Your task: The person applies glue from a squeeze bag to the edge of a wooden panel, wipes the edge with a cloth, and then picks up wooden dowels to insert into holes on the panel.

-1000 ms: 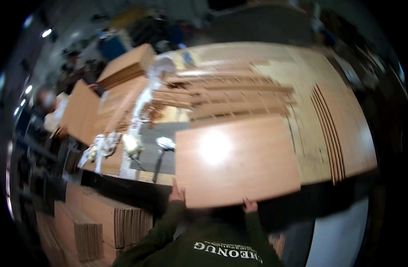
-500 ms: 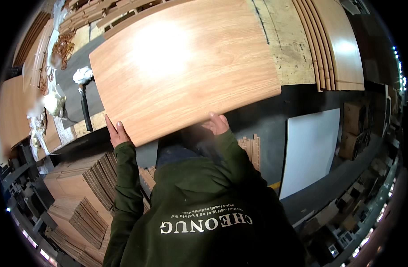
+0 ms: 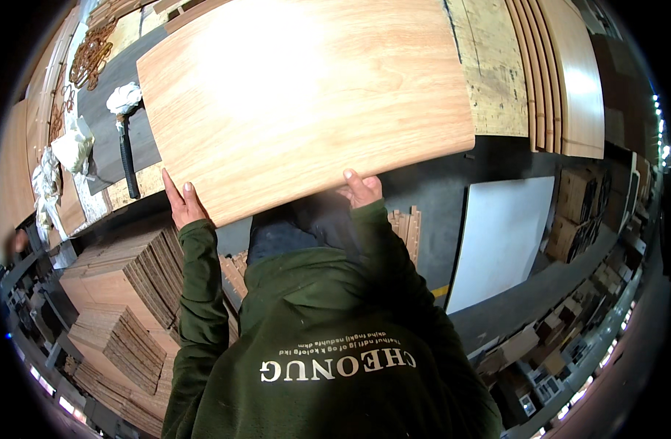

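Note:
A large wood-grain panel (image 3: pixel 306 110) lies in front of me on the bench, its rounded near edge jutting toward my body and bright glare on its top. At its near left corner my left hand (image 3: pixel 184 205) grips the side, index finger stretched along the left edge and thumb beside it. My right hand (image 3: pixel 362 190) holds the near edge right of the middle, thumb on top and the other fingers partly hidden underneath. Left of the panel is a black-handled tool (image 3: pixel 127 157), its head wrapped in white material (image 3: pixel 123 97).
Several wood-grain panels (image 3: pixel 580 88) are stacked at the right. Crumpled white plastic (image 3: pixel 73 148) and a heap of brown cords (image 3: pixel 92 57) lie on the left. Stacked boards (image 3: pixel 119 271) stand below left. A white sheet (image 3: pixel 500 245) and cardboard boxes (image 3: pixel 575 192) are at right.
The panel has turned slightly and sits a little higher in view, both hands still on it. The surroundings have shifted slightly too, as my head view moved.

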